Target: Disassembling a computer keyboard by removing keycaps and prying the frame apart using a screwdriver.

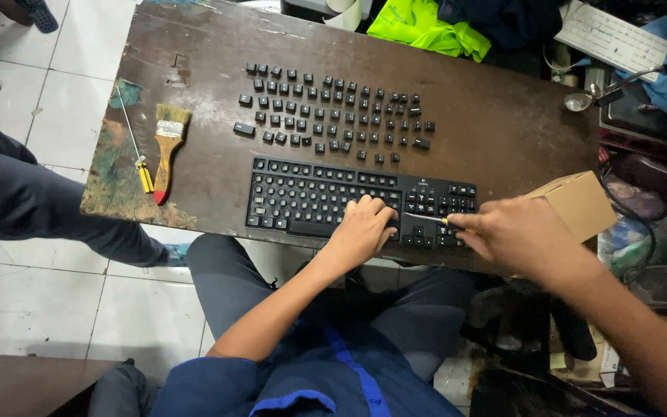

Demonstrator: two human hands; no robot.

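My left hand (360, 228) lies flat on the black keyboard (310, 197) at the table's (503, 123) near edge — holding nothing. My right hand (507, 232) grips a small screwdriver (426, 218), tip on the keys — removed keycaps (333, 112) lie behind.

A worn brown table (503, 116) stood on a white tiled floor (32, 286). At 7 o'clock sat a dark wooden bench (17, 386); at 3 o'clock, cluttered shelves (650, 193).

The keyboard (333, 202) lies on the tabletop (503, 123) under the left hand (360, 232). Behind this hand lie the loose keycaps (330, 116) (in rows). Far to its left lie a brush (167, 150) and a screwdriver (137, 150). Just right of the right hand (515, 235) stands a cardboard box (577, 205).
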